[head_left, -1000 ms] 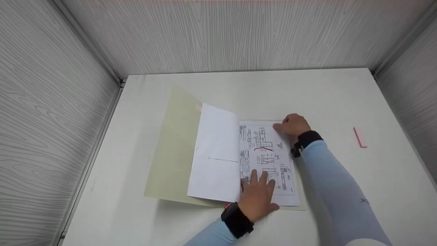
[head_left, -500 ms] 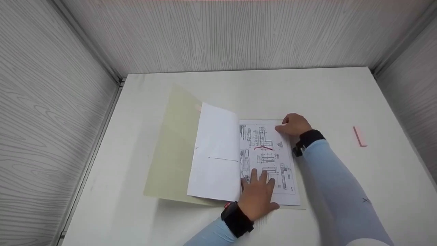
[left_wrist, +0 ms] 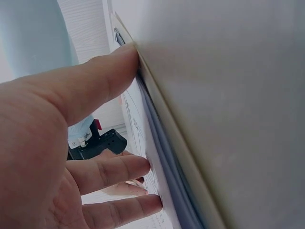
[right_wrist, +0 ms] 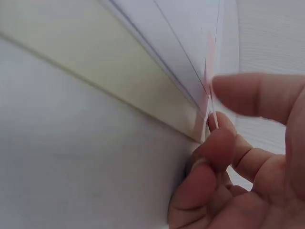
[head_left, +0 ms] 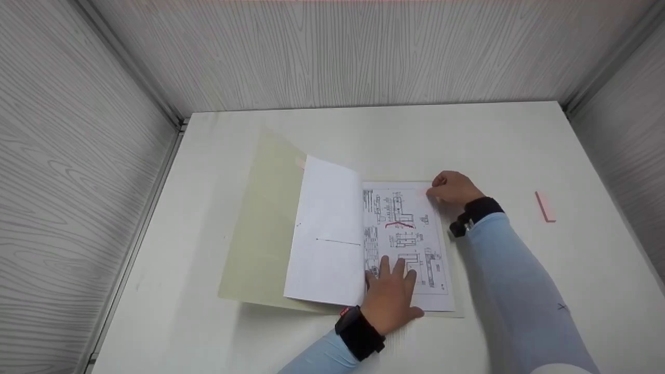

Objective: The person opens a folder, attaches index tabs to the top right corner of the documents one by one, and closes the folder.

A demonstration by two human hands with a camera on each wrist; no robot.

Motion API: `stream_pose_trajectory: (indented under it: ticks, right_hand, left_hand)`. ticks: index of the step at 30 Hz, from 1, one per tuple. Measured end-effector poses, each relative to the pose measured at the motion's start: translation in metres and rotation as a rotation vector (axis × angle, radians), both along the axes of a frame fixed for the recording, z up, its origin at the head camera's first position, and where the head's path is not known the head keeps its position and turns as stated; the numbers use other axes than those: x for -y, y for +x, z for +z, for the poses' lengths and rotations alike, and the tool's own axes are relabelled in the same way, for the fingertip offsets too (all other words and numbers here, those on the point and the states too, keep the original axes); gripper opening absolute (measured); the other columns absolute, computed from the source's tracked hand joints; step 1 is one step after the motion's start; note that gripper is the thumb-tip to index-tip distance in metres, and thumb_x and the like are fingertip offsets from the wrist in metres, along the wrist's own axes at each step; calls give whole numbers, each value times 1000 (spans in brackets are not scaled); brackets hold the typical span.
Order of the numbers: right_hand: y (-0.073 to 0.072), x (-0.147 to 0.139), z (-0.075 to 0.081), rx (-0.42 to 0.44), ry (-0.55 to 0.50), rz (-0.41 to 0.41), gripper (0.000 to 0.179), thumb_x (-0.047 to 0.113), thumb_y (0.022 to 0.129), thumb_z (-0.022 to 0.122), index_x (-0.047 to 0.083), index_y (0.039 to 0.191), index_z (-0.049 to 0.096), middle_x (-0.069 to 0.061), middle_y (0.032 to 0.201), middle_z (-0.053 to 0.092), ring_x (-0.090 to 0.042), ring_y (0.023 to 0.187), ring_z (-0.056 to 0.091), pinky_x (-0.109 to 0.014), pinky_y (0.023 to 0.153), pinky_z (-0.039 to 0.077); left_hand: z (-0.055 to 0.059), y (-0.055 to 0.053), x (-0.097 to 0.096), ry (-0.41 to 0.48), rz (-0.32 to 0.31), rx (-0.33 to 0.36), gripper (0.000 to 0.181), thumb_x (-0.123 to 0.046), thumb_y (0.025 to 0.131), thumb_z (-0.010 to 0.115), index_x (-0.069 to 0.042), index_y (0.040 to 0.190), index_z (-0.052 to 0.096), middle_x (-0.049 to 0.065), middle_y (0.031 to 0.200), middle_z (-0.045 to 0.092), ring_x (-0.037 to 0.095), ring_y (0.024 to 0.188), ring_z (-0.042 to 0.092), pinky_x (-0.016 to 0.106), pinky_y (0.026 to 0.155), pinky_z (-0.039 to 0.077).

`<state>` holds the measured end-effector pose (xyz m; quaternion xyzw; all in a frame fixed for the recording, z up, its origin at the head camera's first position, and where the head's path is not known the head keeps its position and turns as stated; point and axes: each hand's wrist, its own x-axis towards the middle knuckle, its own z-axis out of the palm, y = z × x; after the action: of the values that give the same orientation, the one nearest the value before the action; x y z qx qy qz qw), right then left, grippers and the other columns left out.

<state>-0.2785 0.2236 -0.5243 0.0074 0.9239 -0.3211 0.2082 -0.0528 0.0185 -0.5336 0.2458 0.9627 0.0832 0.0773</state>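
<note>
A pale yellow-green folder (head_left: pixel 249 244) lies open on the white table, with a turned white page (head_left: pixel 327 234) standing partly up at its left. On the right lies a printed sheet (head_left: pixel 408 208) with technical drawings and a red hand-drawn line. My left hand (head_left: pixel 389 304) rests spread on the sheet's lower part; its thumb (left_wrist: pixel 109 71) reaches the folder's edge. At the sheet's top right corner my right hand (head_left: pixel 452 188) pinches the edge of a pink sticky note (right_wrist: pixel 208 62) between thumb and forefinger. The other fingers of this hand are curled under, near the folder's edge.
A pad of pink sticky notes (head_left: pixel 545 206) lies on the table at the right. Behind the turned page a pink tab (head_left: pixel 301 163) sticks out. Wood-grain panels (head_left: pixel 337 57) stand at the back and both sides of the table (head_left: pixel 171 291).
My right hand has shifted slightly to the right at the sheet's top corner, showing a pale pink patch on the paper. My left hand has stayed in place.
</note>
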Motion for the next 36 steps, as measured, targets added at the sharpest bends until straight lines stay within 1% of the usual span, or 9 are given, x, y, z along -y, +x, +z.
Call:
stream_pose_trajectory:
  ticks: [3,5,7,9,14,23,25,31,36]
  right_hand:
    - [1,9,1,-32,55,-31,45,43,87,62,3,107,56,-16,100,58,-31,85,53,-38,68,43]
    - [1,14,-1,-64,105,-29,48,47,87,62,2,104,56,-16,98,58,-30,82,53,-37,65,43]
    - [0,16,-2,-91,146,-22,46,45,88,62,2,102,56,-16,95,58,-30,80,53,-37,63,43]
    - [-1,15,-3,-104,161,-1,41,39,89,61,0,102,56,-17,95,58,-30,80,53,-37,64,43]
    - [-1,7,-1,-64,114,20,24,22,92,56,1,105,57,-16,102,57,-30,86,53,-37,71,43]
    - [-6,-2,-2,12,60,34,27,14,93,52,3,117,55,-17,116,54,-32,99,50,-43,84,43]
    - [-6,-3,-3,20,54,41,29,14,92,53,4,119,54,-17,117,53,-32,101,49,-43,86,42]
    - [-5,-7,-3,-9,34,93,30,21,91,61,6,117,54,-17,116,51,-32,101,48,-42,83,42]
    - [-4,-6,-5,-10,28,58,28,26,90,63,10,112,57,-14,110,54,-31,96,50,-40,79,42]
  left_hand:
    - [0,0,1,12,1,-1,80,-62,74,71,-14,136,53,14,145,41,46,133,32,70,88,38]
    - [1,0,1,16,1,-3,80,-62,74,71,-13,135,53,14,145,41,46,133,32,70,88,38]
    - [1,1,1,21,-1,-5,80,-62,74,71,-13,135,54,14,145,41,46,132,33,70,88,38]
    - [1,1,1,25,-1,-5,80,-62,73,72,-13,134,54,14,144,42,45,132,33,69,88,39]
    - [1,1,0,14,-4,0,80,-62,73,72,-14,134,54,13,144,42,44,132,33,69,89,39]
    - [2,0,-1,29,19,34,80,-60,72,74,-15,135,54,12,146,41,44,134,32,69,90,38]
    - [2,0,-2,26,24,37,79,-60,72,74,-16,135,54,12,146,41,44,134,32,69,91,37]
    - [3,2,-1,12,19,19,79,-60,74,72,-15,136,53,14,146,40,44,134,31,69,90,38]
    - [4,2,-1,20,19,20,79,-60,74,72,-15,136,53,14,146,40,45,134,31,69,89,38]
